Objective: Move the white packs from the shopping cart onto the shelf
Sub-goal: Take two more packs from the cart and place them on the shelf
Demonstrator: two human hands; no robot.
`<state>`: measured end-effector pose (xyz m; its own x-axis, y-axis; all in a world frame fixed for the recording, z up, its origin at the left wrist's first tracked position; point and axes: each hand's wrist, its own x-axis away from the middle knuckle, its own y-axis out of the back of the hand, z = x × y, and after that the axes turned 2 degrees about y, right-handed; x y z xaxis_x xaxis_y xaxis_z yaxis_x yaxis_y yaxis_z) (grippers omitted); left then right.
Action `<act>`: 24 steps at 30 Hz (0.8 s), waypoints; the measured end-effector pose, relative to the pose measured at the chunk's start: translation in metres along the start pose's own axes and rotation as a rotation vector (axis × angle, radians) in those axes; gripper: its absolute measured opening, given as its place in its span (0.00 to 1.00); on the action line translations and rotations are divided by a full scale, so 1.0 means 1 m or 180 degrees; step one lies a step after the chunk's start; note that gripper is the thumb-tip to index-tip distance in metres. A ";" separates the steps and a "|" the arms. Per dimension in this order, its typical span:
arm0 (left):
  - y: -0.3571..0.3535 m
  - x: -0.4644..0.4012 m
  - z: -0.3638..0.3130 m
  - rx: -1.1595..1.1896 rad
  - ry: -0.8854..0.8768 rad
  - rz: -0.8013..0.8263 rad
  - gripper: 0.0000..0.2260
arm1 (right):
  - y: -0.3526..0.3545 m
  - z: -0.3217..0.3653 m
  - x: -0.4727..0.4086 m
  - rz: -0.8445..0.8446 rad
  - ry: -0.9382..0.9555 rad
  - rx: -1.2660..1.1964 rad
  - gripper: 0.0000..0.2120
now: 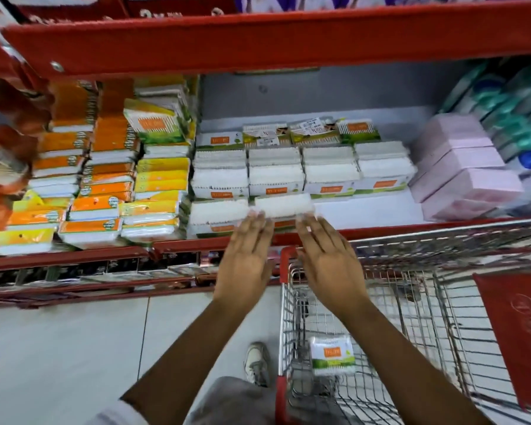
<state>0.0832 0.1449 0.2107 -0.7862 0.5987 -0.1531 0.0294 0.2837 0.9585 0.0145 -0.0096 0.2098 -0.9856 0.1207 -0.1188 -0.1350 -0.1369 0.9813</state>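
Both hands, left hand (246,259) and right hand (328,259), hold fingers extended flat, fingertips pressing one white pack (284,205) at frame centre, apparently squaring it into the front row on the shelf (374,210). One pack (332,355) remains in the shopping cart (411,302), lower right.

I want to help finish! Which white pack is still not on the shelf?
The white pack lying in the shopping cart, near the person's shoe. All the other white packs sit in rows on the shelf, including the one both hands are placing.
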 end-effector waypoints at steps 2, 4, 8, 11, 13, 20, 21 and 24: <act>-0.027 0.020 -0.029 0.0154 -0.0221 0.0169 0.26 | -0.015 -0.022 0.038 0.0108 -0.0116 -0.0049 0.27; -0.062 0.037 -0.058 0.0247 -0.0429 0.0541 0.28 | -0.035 -0.050 0.074 0.0456 -0.0359 -0.0047 0.27; -0.117 0.064 -0.100 0.0301 -0.0454 0.1604 0.32 | -0.067 -0.093 0.126 0.1455 -0.0659 -0.0254 0.32; -0.173 0.083 -0.119 0.0128 -0.0263 0.2680 0.33 | -0.100 -0.135 0.157 0.2266 -0.0840 -0.0415 0.32; -0.197 0.089 -0.122 -0.0195 -0.0126 0.3041 0.36 | -0.121 -0.150 0.167 0.2472 -0.0895 -0.0439 0.35; -0.261 0.093 -0.129 -0.0656 0.0157 0.3506 0.46 | -0.189 -0.194 0.187 0.3295 -0.0528 -0.0091 0.41; -0.263 0.091 -0.129 -0.0734 0.0167 0.3454 0.47 | -0.192 -0.197 0.186 0.3297 -0.0447 0.0027 0.42; -0.269 0.085 -0.132 -0.0913 0.0248 0.3475 0.48 | -0.192 -0.202 0.180 0.3343 -0.0260 0.0251 0.42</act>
<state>-0.0730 0.0201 -0.0285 -0.4634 0.3697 0.8053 0.5890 -0.5505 0.5916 -0.1574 -0.1604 -0.0307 -0.5934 0.0448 0.8036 0.7918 -0.1469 0.5929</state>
